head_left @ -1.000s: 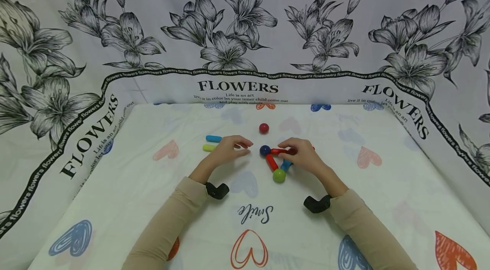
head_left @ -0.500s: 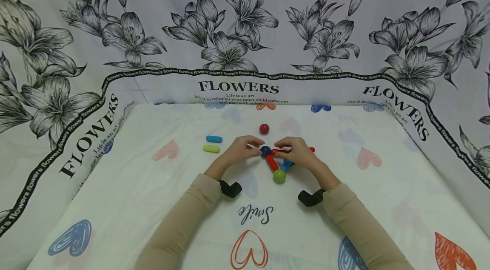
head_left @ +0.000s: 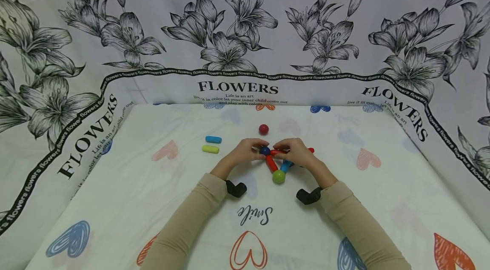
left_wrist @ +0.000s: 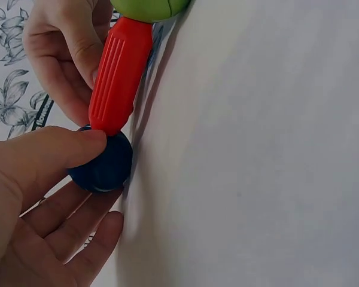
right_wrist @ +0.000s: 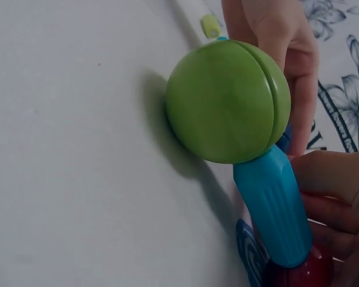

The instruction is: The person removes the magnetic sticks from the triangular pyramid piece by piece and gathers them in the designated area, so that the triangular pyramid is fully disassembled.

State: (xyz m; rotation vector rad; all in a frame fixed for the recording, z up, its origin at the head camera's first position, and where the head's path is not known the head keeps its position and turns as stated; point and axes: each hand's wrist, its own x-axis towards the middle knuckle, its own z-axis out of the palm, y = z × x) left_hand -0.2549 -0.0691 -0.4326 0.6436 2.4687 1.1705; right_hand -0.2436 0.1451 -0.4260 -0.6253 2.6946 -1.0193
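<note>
Triangle of rods nearly closed, I judge; my left hand pinches the navy ball, right hand grips the red rod; loose pieces wait at ten o'clock.

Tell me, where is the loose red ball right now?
In the head view the red ball lies alone on the cloth, just beyond both hands and the dark blue ball.

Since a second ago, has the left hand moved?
Yes. The left hand has slid right, away from the loose blue stick and yellow stick, and now touches the dark blue ball of the stick-and-ball figure.
</note>
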